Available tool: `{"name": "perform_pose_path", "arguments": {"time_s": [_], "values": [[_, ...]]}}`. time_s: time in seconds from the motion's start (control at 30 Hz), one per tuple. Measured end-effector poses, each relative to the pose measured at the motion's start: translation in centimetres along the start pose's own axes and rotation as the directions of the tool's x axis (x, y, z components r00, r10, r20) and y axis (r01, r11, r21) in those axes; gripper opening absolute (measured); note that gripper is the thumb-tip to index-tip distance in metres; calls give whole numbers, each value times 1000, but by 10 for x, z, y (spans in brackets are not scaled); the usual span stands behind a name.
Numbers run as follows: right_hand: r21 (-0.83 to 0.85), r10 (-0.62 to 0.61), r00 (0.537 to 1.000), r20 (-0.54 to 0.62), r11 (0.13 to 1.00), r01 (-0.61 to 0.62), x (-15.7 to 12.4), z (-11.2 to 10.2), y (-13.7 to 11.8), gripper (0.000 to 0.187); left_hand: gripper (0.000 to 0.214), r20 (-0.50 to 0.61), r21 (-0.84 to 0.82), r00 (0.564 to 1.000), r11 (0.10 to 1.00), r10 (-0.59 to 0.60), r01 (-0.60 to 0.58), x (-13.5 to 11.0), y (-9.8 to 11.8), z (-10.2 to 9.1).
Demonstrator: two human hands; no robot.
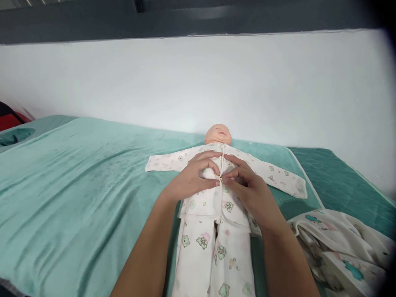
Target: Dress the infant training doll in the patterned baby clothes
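A baby doll (218, 134) lies on its back, its head toward the wall. It wears a white long-sleeved baby jacket (201, 203) with printed bears, sleeves spread to both sides, and matching trousers (198, 255). Over the chest, my left hand (198, 173) pinches the jacket's front edge between thumb and fingers. My right hand (246, 181) pinches the facing edge, and its fingertips meet the left ones at the middle seam. Whatever fastening lies between the fingertips is too small and covered to make out.
A light green blanket (93, 185) covers the bed, with a darker green cloth (346, 177) at the right. Crumpled white printed fabric (343, 239) lies at the lower right. Behind the doll stands a white wall (198, 82). Something red (9, 121) shows at the far left.
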State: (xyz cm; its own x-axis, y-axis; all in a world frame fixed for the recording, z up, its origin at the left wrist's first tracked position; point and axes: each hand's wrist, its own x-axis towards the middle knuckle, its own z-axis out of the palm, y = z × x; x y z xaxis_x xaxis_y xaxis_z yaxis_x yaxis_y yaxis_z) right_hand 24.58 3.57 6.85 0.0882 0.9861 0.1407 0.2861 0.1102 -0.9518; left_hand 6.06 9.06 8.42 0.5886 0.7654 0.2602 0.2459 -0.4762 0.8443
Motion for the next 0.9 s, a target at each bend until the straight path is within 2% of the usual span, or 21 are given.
{"name": "perform_pose_path", "arguments": {"time_s": [0.2,0.4,0.53,0.73,0.8,0.9], "values": [[-33,-73,997,1,997,73,1,1,2,20,11,-61,153,998,988,13,-3,0,6,8],[-40,-85,995,61,995,87,1,1,4,19,18,-129,208,991,978,44,-16,3,4,16],[-30,-90,994,56,995,91,0,-1,2,18,20,-140,141,989,990,37,-17,4,4,16],[-115,-194,981,13,974,194,2,5,7,20,33,-172,-109,985,994,-11,-8,2,3,13],[-174,-253,967,-14,953,246,2,9,9,18,34,-192,-133,981,991,-29,4,2,2,14],[-259,-303,950,-78,926,274,2,17,9,18,24,-268,-80,961,996,-64,44,4,-2,18]]}}
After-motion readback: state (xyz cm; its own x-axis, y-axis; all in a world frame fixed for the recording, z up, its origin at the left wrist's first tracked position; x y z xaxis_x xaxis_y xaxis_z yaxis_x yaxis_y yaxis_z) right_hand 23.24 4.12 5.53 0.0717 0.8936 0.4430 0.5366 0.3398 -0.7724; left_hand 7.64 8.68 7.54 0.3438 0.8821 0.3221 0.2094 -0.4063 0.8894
